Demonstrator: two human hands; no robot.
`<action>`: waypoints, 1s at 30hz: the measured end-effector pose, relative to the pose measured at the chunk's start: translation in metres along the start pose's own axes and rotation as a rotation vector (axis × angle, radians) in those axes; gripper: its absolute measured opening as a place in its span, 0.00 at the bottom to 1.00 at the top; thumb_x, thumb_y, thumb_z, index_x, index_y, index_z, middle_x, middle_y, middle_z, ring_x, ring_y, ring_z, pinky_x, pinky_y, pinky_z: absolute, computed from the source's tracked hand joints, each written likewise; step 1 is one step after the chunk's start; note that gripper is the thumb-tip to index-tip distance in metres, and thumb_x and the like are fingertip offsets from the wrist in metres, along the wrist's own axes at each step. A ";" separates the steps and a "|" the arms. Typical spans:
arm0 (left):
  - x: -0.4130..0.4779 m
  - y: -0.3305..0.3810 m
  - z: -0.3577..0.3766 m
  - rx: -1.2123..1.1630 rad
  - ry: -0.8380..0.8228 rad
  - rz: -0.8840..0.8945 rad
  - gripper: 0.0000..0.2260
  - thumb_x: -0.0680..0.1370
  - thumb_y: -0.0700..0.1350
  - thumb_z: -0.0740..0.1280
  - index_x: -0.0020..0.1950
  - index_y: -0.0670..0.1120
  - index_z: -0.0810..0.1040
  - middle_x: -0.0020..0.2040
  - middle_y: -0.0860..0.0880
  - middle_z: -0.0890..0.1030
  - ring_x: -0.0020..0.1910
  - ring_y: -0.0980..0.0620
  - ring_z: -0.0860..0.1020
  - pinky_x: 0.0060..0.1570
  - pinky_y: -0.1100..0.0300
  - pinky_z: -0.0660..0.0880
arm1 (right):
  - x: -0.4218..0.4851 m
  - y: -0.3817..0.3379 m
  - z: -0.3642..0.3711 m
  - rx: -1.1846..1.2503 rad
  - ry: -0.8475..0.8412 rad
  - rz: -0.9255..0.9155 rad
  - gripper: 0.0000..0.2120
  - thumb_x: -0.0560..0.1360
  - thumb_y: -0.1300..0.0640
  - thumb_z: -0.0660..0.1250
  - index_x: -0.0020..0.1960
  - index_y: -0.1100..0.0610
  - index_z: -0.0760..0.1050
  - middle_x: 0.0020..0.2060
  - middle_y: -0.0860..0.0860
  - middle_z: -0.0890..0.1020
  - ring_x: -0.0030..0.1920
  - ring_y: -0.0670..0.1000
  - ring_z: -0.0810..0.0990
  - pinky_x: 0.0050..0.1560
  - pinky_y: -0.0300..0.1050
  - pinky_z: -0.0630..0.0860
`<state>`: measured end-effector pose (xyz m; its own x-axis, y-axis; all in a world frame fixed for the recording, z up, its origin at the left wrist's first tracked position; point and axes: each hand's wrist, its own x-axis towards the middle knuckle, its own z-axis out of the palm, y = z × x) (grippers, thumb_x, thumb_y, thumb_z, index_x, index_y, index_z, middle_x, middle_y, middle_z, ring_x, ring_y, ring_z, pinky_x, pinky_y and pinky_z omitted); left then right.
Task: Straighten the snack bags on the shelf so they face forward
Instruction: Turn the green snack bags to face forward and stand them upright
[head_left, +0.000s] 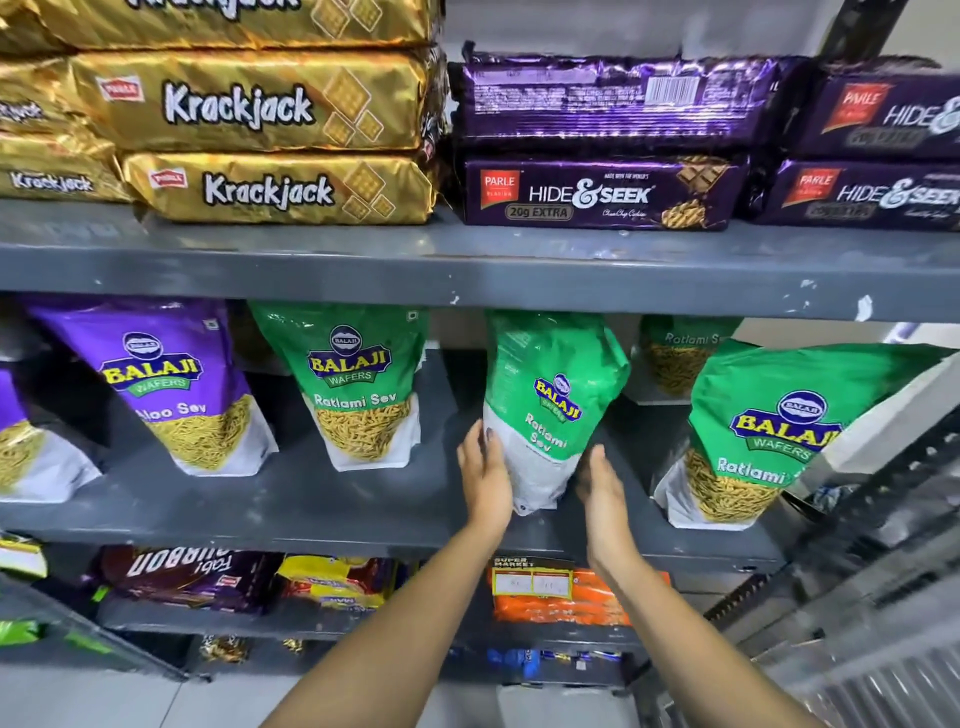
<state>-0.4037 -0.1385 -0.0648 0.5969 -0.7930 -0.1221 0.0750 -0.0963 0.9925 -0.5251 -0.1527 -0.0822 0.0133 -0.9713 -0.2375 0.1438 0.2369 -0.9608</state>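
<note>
A green Ratlami Sev bag (550, 410) stands on the middle grey shelf (332, 509), turned so its front faces right of forward. My left hand (483, 470) lies flat against the bag's lower left side. My right hand (602, 483) is at its lower right side, palm toward the bag, fingers extended; contact there is unclear. Another green Ratlami Sev bag (358, 384) to the left faces forward. A purple Aloo Sev bag (171, 379) stands further left. At the right, a green Ratlami Sev bag (763, 436) leans to the right.
Gold Krackjack packs (270, 145) and purple Hide & Seek packs (602, 192) fill the upper shelf. A further green bag (675, 358) stands at the back. Biscuit packs (208, 577) and an orange pack (561, 597) lie on the lower shelf. A metal upright (883, 499) is at the right.
</note>
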 end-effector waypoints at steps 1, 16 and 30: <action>0.007 -0.001 -0.001 0.010 -0.038 -0.001 0.18 0.83 0.47 0.54 0.73 0.46 0.67 0.72 0.46 0.67 0.69 0.54 0.67 0.63 0.64 0.60 | -0.006 -0.004 0.000 -0.006 0.020 -0.027 0.23 0.77 0.43 0.59 0.61 0.58 0.76 0.59 0.52 0.80 0.59 0.48 0.77 0.66 0.49 0.69; -0.095 -0.039 0.012 0.125 -0.073 0.129 0.43 0.68 0.30 0.62 0.72 0.66 0.52 0.78 0.61 0.55 0.77 0.59 0.56 0.73 0.50 0.64 | 0.062 -0.078 0.042 0.037 -0.353 0.222 0.15 0.78 0.52 0.57 0.47 0.59 0.79 0.41 0.55 0.85 0.43 0.54 0.82 0.56 0.55 0.76; 0.042 -0.036 -0.015 0.160 -0.253 0.168 0.64 0.45 0.50 0.86 0.73 0.51 0.53 0.71 0.48 0.69 0.71 0.51 0.69 0.71 0.48 0.67 | 0.009 -0.030 0.035 0.074 -0.059 0.035 0.10 0.81 0.60 0.54 0.59 0.53 0.69 0.48 0.47 0.78 0.48 0.45 0.76 0.48 0.42 0.75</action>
<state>-0.3693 -0.1594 -0.1060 0.3716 -0.9280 0.0275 -0.1455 -0.0289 0.9889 -0.4945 -0.1697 -0.0507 0.0776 -0.9625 -0.2598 0.2151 0.2706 -0.9383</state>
